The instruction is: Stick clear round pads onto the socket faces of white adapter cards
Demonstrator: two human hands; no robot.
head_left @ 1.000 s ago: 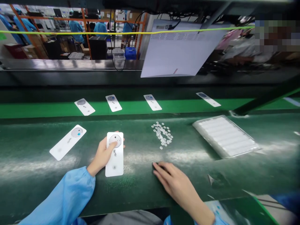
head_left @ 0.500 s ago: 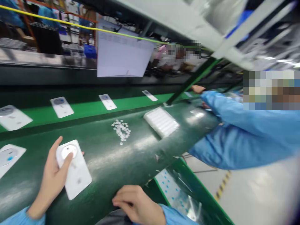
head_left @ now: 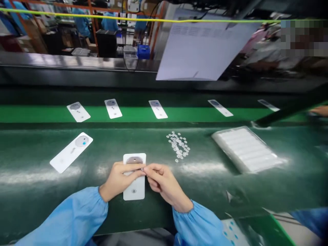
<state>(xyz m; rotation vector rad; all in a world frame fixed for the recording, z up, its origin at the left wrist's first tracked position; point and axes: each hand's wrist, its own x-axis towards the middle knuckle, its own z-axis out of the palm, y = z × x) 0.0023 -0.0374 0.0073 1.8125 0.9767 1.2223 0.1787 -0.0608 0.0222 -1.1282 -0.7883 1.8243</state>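
A white rectangular panel (head_left: pixel 134 194) with a round grey disc near its top lies on the green work surface in front of me. My left hand (head_left: pixel 120 179) is over the panel's left side, thumb and fingers pinched together. From the right, my right hand (head_left: pixel 165 186) meets it, also in a pinch. The fingertips of both touch just below the disc, around something too small to make out. To the left lies another white panel (head_left: pixel 64 157), whose grey disc bears a blue dot. A scatter of small clear round pieces (head_left: pixel 178 145) is right of my hands.
Several similar panels lie on the bright green strip (head_left: pixel 184 114) behind. A plastic-wrapped white pack (head_left: pixel 249 148) sits on the right, near a dark slanted post (head_left: pixel 294 102). A white sheet (head_left: pixel 194 51) hangs above. Blue-dotted film (head_left: pixel 232 232) lies in a bin at lower right.
My view has swung left. My left hand no longer grips the panel by its edges; the panel now lies beneath my hands. My right hand has come up from the near edge to meet my left.
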